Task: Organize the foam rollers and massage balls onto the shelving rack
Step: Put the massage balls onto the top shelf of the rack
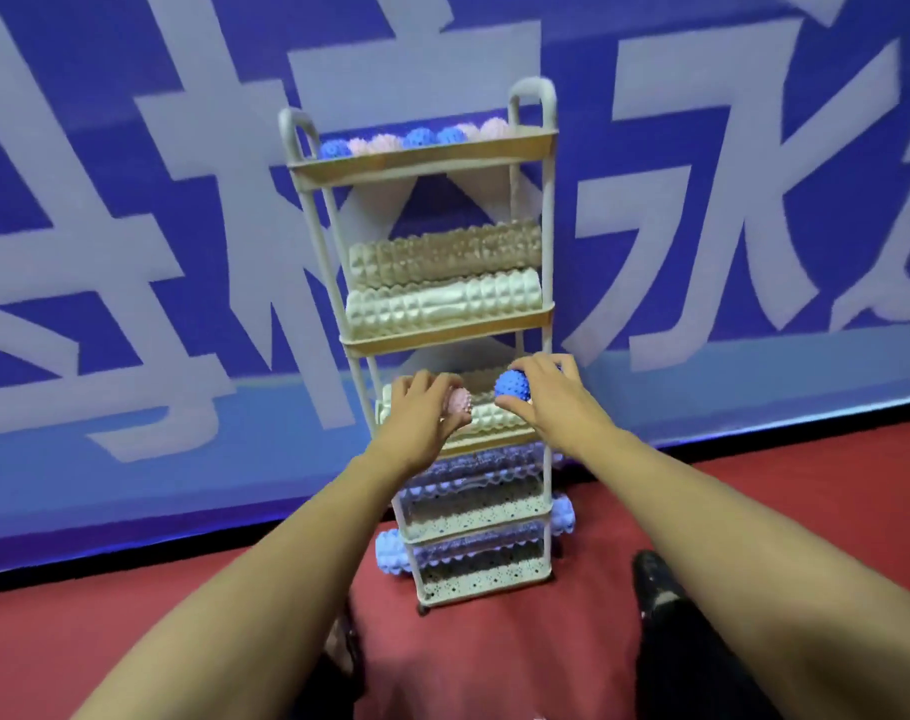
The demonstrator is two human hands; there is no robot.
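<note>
Red floor [130,641], blue banner wall [130,148], pale shelving rack [548,252]

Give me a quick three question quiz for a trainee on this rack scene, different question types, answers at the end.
1. True or false: the left hand grips a blue ball.
2. Multiple choice: the top shelf of the rack holds A) cream rollers, B) spiky balls, C) nothing.
3. Fill in: the right hand grips a ____ spiky ball.

Key:
1. False; it grips the pink ball.
2. B; blue and pink balls sit in a row there.
3. Blue.
</note>
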